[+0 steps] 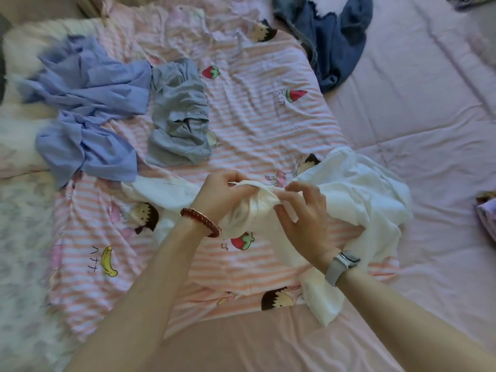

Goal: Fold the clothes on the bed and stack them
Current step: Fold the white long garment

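Bed (pixel 429 130): pink sheet, quilted lines, fills the right and near parts of the view.

Striped blanket (pixel 255 124): pink and white stripes with cartoon figures, strawberries, a watermelon slice and a banana; spread over the middle of the bed, wrinkled.

White garment (pixel 357 194): crumpled, lying on the near right part of the striped blanket, with one end trailing toward the near edge and another part reaching left under the left wrist. A bunched edge of it is lifted between the two hands.

Left hand (pixel 222 194): fingers curled, pinching the raised edge of the white garment from the left. A dark red beaded bracelet (pixel 201 222) sits on the wrist.

Right hand (pixel 300 216): thumb and forefinger pinching the same edge just beside the left hand; the other fingers are spread and loosely bent. A grey wristwatch (pixel 341 267) is on the wrist.

Lavender-blue garment (pixel 88 108): unfolded, heaped at the far left, partly on the blanket and partly on a pale pillow (pixel 24 63).

Grey garment (pixel 179 114): crumpled, just right of the lavender-blue one, touching it at its far end.

Denim garment (pixel 330 41): dark blue with frayed edges, at the far right of the blanket, overlapping onto the pink sheet.

Folded item (pixel 487 218): pale purple, at the right edge of view, mostly cut off; kind cannot be told.
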